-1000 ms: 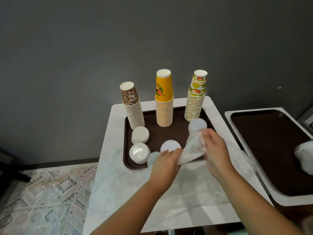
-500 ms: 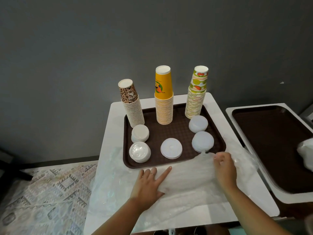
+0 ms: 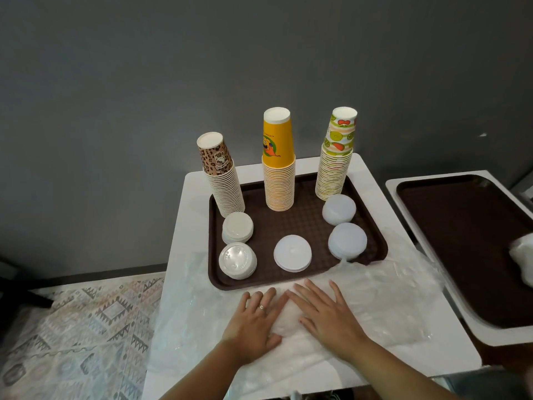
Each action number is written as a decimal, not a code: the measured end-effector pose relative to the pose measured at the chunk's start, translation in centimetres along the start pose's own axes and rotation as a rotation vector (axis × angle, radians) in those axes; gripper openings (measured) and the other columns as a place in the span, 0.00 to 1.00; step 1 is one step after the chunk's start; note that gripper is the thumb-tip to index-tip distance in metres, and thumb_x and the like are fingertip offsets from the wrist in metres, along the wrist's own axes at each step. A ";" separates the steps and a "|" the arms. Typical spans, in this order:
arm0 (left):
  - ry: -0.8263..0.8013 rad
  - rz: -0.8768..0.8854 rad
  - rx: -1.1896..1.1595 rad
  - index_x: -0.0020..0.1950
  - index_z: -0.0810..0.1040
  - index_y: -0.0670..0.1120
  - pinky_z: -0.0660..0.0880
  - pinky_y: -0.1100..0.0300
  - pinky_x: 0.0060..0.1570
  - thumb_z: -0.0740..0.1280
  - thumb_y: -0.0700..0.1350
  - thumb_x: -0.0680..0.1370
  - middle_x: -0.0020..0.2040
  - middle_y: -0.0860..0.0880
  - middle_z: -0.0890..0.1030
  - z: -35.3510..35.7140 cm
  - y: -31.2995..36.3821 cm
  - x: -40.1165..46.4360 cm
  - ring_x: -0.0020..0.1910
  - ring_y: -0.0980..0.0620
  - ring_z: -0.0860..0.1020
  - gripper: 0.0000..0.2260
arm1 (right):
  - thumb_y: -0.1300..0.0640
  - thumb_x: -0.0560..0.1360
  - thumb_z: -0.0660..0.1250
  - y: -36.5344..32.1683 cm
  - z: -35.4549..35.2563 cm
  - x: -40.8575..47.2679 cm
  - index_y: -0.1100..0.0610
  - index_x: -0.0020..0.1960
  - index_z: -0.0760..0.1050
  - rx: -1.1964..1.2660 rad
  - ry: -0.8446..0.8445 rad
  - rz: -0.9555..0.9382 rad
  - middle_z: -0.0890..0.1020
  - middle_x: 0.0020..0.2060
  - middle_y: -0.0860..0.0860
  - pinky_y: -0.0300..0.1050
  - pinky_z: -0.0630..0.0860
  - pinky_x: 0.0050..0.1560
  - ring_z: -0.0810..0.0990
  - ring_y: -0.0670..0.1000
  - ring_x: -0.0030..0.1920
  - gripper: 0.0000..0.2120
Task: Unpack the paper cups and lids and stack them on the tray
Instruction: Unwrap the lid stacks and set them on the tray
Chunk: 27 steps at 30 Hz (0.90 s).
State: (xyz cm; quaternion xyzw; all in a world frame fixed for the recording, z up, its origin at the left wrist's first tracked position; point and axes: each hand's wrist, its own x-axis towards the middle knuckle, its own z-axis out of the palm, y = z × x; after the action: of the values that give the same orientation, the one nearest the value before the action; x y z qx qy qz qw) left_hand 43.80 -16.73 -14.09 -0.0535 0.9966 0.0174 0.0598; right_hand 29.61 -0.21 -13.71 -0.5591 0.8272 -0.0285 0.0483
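Note:
A brown tray (image 3: pixel 305 223) on a white table holds three upside-down cup stacks: leopard-print (image 3: pixel 222 177), yellow (image 3: pixel 278 166) and fruit-print (image 3: pixel 336 157). In front of them stand several lid stacks: two on the left (image 3: pixel 237 228) (image 3: pixel 237 260), one in the middle (image 3: pixel 292 253), two on the right (image 3: pixel 339 209) (image 3: pixel 347 241). Clear plastic wrapping (image 3: pixel 383 301) lies crumpled on the table before the tray. My left hand (image 3: pixel 253 321) and my right hand (image 3: pixel 326 316) press flat on the wrapping, fingers straight, side by side.
To the right stands a second white table with another brown tray (image 3: pixel 461 243); a crumpled white bag (image 3: pixel 523 255) lies at its right edge. A grey wall rises behind. A patterned rug (image 3: pixel 72 327) covers the floor at the left.
My hands let go of the wrapped lids, which now stand on the tray at the right. Both hands moved down onto the plastic wrapping and lie flat together.

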 end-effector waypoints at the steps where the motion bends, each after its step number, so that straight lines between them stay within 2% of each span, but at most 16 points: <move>1: 0.001 0.029 0.009 0.77 0.56 0.45 0.59 0.47 0.63 0.58 0.61 0.69 0.67 0.45 0.73 0.3 -0.1 -0.1 0.60 0.45 0.69 0.39 | 0.45 0.82 0.44 0.4 0.1 -0.2 0.47 0.69 0.69 0.014 -0.034 0.046 0.73 0.68 0.45 0.54 0.47 0.70 0.64 0.47 0.69 0.23; 2: 0.014 0.071 0.031 0.77 0.53 0.43 0.56 0.47 0.67 0.58 0.60 0.71 0.72 0.45 0.68 0.5 -0.3 -0.2 0.66 0.45 0.66 0.39 | 0.44 0.82 0.40 0.9 0.0 -0.5 0.47 0.70 0.67 0.034 -0.076 0.090 0.73 0.68 0.45 0.54 0.46 0.70 0.64 0.47 0.70 0.25; 4: 0.054 0.143 0.062 0.77 0.54 0.40 0.52 0.49 0.70 0.57 0.58 0.74 0.76 0.45 0.60 0.6 -0.5 -0.3 0.74 0.46 0.59 0.36 | 0.43 0.82 0.38 2.0 -0.3 -1.3 0.48 0.72 0.64 0.062 -0.121 0.174 0.72 0.69 0.45 0.52 0.45 0.71 0.63 0.46 0.70 0.26; 8: 0.047 0.194 0.039 0.77 0.57 0.45 0.55 0.52 0.69 0.52 0.60 0.80 0.77 0.45 0.58 0.4 -0.7 0.0 0.75 0.48 0.57 0.30 | 0.42 0.82 0.39 3.5 -1.1 -2.4 0.51 0.73 0.63 0.122 -0.163 0.288 0.71 0.70 0.47 0.48 0.46 0.72 0.65 0.44 0.69 0.27; 13: 0.024 0.179 0.018 0.78 0.56 0.46 0.54 0.53 0.69 0.49 0.66 0.79 0.78 0.46 0.57 0.6 -1.0 0.1 0.76 0.50 0.55 0.33 | 0.42 0.82 0.39 4.3 -1.4 -3.2 0.53 0.74 0.62 0.176 -0.213 0.363 0.73 0.68 0.48 0.43 0.46 0.71 0.71 0.47 0.67 0.28; 15: 0.035 0.174 0.017 0.78 0.55 0.47 0.54 0.54 0.70 0.49 0.65 0.80 0.78 0.47 0.57 0.6 -1.0 0.1 0.76 0.50 0.55 0.32 | 0.41 0.82 0.39 4.5 -1.7 -3.4 0.54 0.74 0.61 0.190 -0.221 0.377 0.70 0.70 0.48 0.42 0.45 0.72 0.66 0.47 0.69 0.29; 20: 0.077 0.189 0.007 0.78 0.55 0.47 0.55 0.54 0.69 0.49 0.62 0.81 0.78 0.47 0.56 0.7 -1.1 0.1 0.76 0.50 0.55 0.30 | 0.41 0.81 0.38 5.9 -0.8 -3.6 0.54 0.76 0.56 0.173 -0.194 0.462 0.62 0.74 0.49 0.38 0.40 0.73 0.46 0.44 0.76 0.29; 21: 0.085 0.192 0.009 0.78 0.55 0.47 0.55 0.54 0.69 0.49 0.62 0.81 0.78 0.47 0.56 0.8 -1.1 0.1 0.76 0.51 0.55 0.30 | 0.39 0.80 0.34 6.1 -0.6 -3.7 0.53 0.77 0.53 0.171 -0.188 0.474 0.59 0.75 0.48 0.37 0.40 0.73 0.42 0.42 0.76 0.31; 23: 0.096 0.192 0.013 0.78 0.55 0.47 0.54 0.54 0.69 0.48 0.62 0.81 0.78 0.47 0.56 0.7 -1.1 0.1 0.76 0.51 0.56 0.29 | 0.33 0.71 0.21 6.9 0.7 -3.8 0.47 0.77 0.38 0.100 -0.076 0.434 0.43 0.76 0.43 0.38 0.41 0.73 0.35 0.41 0.75 0.38; 24: 0.095 0.188 0.015 0.78 0.55 0.46 0.55 0.55 0.69 0.48 0.61 0.81 0.78 0.47 0.56 0.7 -1.1 0.1 0.76 0.51 0.56 0.29 | 0.32 0.66 0.16 7.0 0.7 -4.0 0.46 0.75 0.33 0.120 -0.103 0.440 0.36 0.75 0.41 0.40 0.43 0.73 0.33 0.41 0.74 0.41; 25: 0.088 0.182 0.016 0.78 0.55 0.46 0.55 0.55 0.69 0.48 0.61 0.81 0.78 0.47 0.57 0.6 -1.1 0.1 0.76 0.51 0.56 0.29 | 0.31 0.63 0.15 6.9 0.3 -4.1 0.45 0.73 0.30 0.141 -0.121 0.446 0.33 0.73 0.40 0.42 0.46 0.73 0.32 0.41 0.73 0.41; 27: 0.060 0.172 0.007 0.78 0.55 0.46 0.54 0.55 0.70 0.48 0.60 0.81 0.78 0.47 0.56 0.6 -1.1 0.0 0.76 0.51 0.56 0.29 | 0.32 0.69 0.22 6.5 -0.6 -4.1 0.48 0.73 0.29 0.162 -0.123 0.474 0.32 0.72 0.39 0.44 0.52 0.73 0.31 0.40 0.72 0.37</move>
State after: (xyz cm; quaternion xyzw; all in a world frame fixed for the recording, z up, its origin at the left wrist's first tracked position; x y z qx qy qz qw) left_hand 43.94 -17.82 -14.73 0.0320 0.9989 0.0176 0.0284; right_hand 25.03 6.02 -13.55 -0.3447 0.9256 -0.0485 0.1486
